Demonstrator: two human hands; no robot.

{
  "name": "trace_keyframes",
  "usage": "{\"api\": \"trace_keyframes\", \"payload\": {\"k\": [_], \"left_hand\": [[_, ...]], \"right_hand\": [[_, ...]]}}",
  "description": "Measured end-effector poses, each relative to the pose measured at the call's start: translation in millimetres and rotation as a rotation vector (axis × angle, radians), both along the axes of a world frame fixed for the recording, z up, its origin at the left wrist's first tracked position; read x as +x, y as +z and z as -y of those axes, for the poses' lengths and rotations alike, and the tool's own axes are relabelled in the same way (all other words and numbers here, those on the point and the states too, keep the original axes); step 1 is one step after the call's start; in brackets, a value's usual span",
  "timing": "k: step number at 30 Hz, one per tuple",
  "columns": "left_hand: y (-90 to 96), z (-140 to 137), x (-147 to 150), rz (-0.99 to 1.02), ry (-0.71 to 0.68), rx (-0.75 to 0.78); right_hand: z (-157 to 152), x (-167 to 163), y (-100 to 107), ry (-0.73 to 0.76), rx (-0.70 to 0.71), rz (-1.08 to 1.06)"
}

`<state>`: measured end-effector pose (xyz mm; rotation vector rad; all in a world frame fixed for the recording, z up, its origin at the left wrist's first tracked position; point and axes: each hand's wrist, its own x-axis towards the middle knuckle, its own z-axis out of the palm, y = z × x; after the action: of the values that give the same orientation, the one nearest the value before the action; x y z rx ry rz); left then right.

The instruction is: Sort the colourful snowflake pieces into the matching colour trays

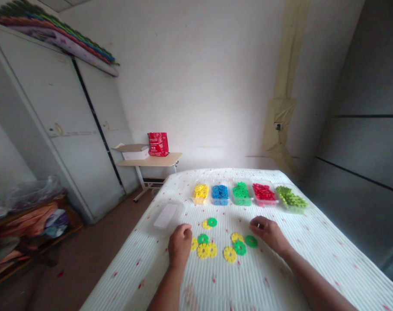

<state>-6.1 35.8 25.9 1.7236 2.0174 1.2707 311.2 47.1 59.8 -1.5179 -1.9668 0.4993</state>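
Beside the yellow and green notched plastic discs rests my left hand (180, 246), its fingers curled closed and no piece showing in it. The nearest pieces to it are a yellow disc (194, 244), partly behind the hand, a green disc (203, 239) and another yellow disc (203, 251). My right hand (268, 233) is on the right, fingers curled in with nothing visible between them. Just below its fingertips lies a green disc (251, 241). Left of that, a green disc (239, 248) touches yellow discs (229, 255). Farther back, a green disc (212, 222) overlaps a yellow one.
Clear tubs along the back hold yellow (200, 192), blue (220, 193), green (241, 192), red (264, 193) and lime-green pieces (292, 198). A translucent lid-like piece (166, 217) lies on the left of the striped tablecloth (248, 285). A side table (160, 160) carries a red bag (158, 144).
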Motion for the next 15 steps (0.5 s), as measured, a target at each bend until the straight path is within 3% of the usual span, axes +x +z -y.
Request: {"api": "trace_keyframes", "payload": {"k": [6, 8, 12, 15], "left_hand": [[-2.8, -0.7, -1.5, -0.004, -0.004, 0.012], [-3.6, -0.7, -2.4, -0.005, -0.002, 0.016], [-3.8, -1.0, -2.3, -0.006, 0.004, 0.020], [-3.2, -1.0, -1.8, -0.006, 0.007, 0.022]], "right_hand": [[26.0, -21.1, -1.0, -0.125, -0.034, 0.297], [26.3, -22.0, -3.3, -0.079, -0.060, 0.334], [20.0, -15.3, -1.7, -0.024, -0.116, 0.206], [18.8, -14.1, 4.3, 0.032, -0.266, -0.072]]}}
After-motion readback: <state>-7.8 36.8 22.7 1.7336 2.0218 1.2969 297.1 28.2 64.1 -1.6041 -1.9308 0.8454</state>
